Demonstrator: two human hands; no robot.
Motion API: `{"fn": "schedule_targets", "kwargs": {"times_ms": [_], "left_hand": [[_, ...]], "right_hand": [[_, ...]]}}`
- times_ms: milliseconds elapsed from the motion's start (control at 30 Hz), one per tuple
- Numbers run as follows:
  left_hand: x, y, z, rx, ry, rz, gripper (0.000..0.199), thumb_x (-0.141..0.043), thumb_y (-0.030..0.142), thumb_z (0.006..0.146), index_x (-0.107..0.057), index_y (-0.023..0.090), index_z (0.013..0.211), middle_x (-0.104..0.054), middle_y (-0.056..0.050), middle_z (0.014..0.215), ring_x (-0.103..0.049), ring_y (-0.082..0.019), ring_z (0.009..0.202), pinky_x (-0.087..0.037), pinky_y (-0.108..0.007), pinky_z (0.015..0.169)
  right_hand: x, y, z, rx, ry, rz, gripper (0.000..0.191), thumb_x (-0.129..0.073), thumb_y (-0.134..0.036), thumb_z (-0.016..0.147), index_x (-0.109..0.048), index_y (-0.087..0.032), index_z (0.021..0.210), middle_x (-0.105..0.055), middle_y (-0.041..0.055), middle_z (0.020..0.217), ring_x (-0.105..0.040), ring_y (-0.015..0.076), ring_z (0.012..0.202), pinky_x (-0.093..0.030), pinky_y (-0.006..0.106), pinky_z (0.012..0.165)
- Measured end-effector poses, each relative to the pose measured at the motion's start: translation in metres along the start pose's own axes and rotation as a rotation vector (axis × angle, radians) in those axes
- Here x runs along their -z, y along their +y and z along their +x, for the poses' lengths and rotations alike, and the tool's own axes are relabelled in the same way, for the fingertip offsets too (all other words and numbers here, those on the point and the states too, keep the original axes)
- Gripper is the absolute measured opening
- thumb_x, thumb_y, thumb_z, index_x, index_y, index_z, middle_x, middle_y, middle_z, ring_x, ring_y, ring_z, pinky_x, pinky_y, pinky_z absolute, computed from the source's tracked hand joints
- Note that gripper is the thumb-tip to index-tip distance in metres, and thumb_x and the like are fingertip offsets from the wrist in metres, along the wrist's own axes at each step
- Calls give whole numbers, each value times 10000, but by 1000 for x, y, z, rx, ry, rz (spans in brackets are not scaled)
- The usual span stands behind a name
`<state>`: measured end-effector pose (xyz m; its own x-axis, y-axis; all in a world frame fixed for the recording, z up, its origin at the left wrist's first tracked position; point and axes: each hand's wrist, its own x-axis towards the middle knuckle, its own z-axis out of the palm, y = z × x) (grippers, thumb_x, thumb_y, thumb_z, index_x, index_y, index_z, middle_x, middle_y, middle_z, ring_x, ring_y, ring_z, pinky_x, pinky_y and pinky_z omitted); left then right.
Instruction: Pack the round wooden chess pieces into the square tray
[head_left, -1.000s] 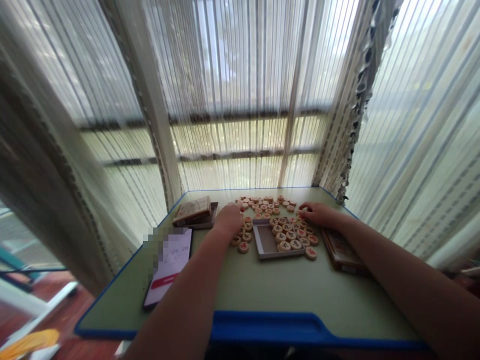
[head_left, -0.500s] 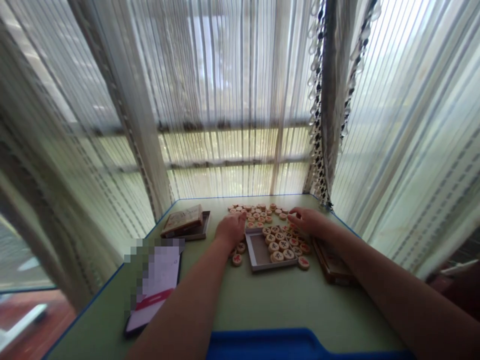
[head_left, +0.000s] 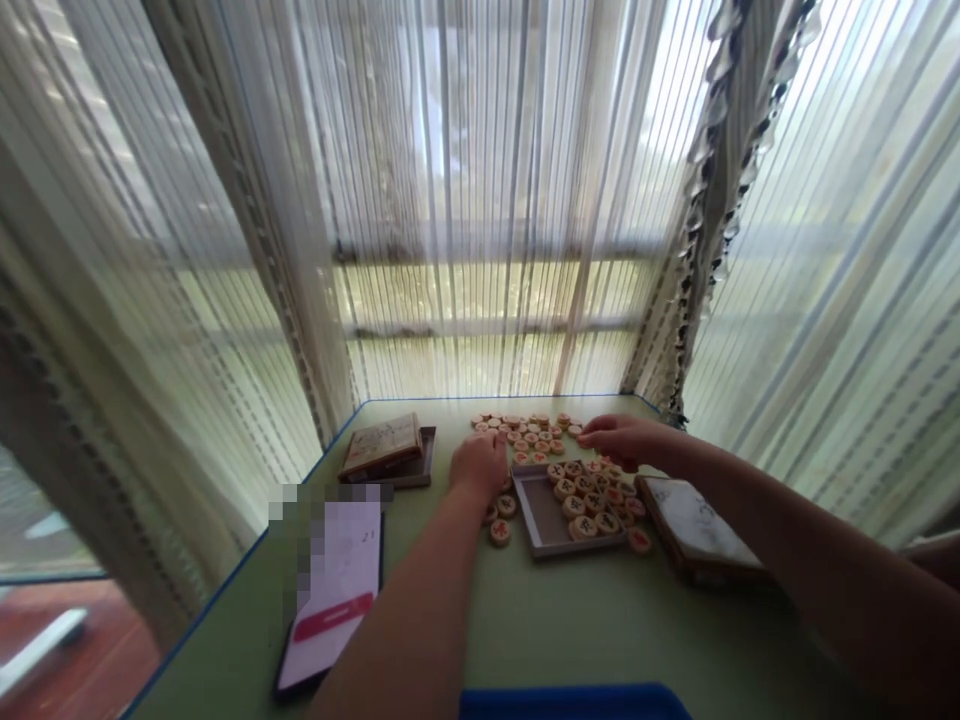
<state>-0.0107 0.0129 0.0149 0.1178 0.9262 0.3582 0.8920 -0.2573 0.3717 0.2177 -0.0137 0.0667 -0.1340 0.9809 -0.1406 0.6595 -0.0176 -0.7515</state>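
Observation:
Round wooden xiangqi pieces [head_left: 531,438] with red and black characters lie scattered at the table's far side. In front of them is a shallow open box [head_left: 540,510]; its right half holds black-marked pieces [head_left: 583,505], and its left half shows bare bottom. My left hand [head_left: 480,463] is closed at the box's upper left, fingers curled beside the scattered pieces; anything inside it is hidden. My right hand [head_left: 619,440] pinches beyond the box's right corner, fingertips by the pieces at the right end of the pile. What lies between them is too small to make out.
A lidded box [head_left: 382,447] sits tilted over a tray at the left. Closer lies a phone [head_left: 337,590], partly pixelated. Another flat box [head_left: 701,520] rests under my right forearm. A blue edge [head_left: 570,703] shows at the front. Sheer curtains [head_left: 480,200] hang behind the table.
The view has shifted, so the table things appear further right. My right fingers have drawn together near the pile's right end. My left hand stays by the box's left corner.

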Motion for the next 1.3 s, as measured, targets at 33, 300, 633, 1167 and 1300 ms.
{"fn": "schedule_targets", "kwargs": {"times_ms": [33, 300, 633, 1167, 1300], "left_hand": [[0, 0, 0, 1, 4, -2, 482, -203, 384, 869, -627, 156, 848, -643, -104, 892, -573, -194, 830, -384, -272, 703], [0, -1, 0, -12, -3, -12, 457, -212, 367, 868, -618, 163, 825, -645, -95, 880, -569, -180, 813, -373, -257, 684], [1, 0, 1, -7, 9, -9, 435, -222, 352, 861, -614, 172, 807, -645, -95, 856, -579, -199, 801, -376, -275, 659], [-3, -14, 17, 404, 130, -589, 456, -225, 375, 830, -613, 170, 704, -666, -76, 764, -602, -178, 731, -424, -280, 658], [-7, -18, 20, 432, 151, -686, 450, -243, 393, 805, -616, 164, 699, -664, -62, 739, -603, -165, 676, -435, -277, 633]], "right_hand": [[-1, -2, 5, -12, -29, -66, 327, -537, -403, 709, -613, -142, 891, -551, 10, 571, -411, 59, 384, -313, 197, 378], [-23, -17, 57, 275, 312, -776, 354, -509, -329, 738, -594, -160, 1038, -598, 105, 1024, -556, 190, 886, -406, 268, 765], [-39, -42, 84, 253, 195, -847, 265, -507, -251, 732, -656, -191, 943, -629, 68, 986, -564, 184, 898, -401, 251, 785], [-46, -35, 80, 270, 197, -689, 286, -564, -224, 672, -661, -174, 937, -667, 50, 895, -596, 162, 795, -427, 219, 687], [-60, -44, 72, 339, 131, -501, 265, -570, -231, 662, -673, -179, 902, -677, 30, 821, -599, 141, 712, -433, 203, 628]]}}
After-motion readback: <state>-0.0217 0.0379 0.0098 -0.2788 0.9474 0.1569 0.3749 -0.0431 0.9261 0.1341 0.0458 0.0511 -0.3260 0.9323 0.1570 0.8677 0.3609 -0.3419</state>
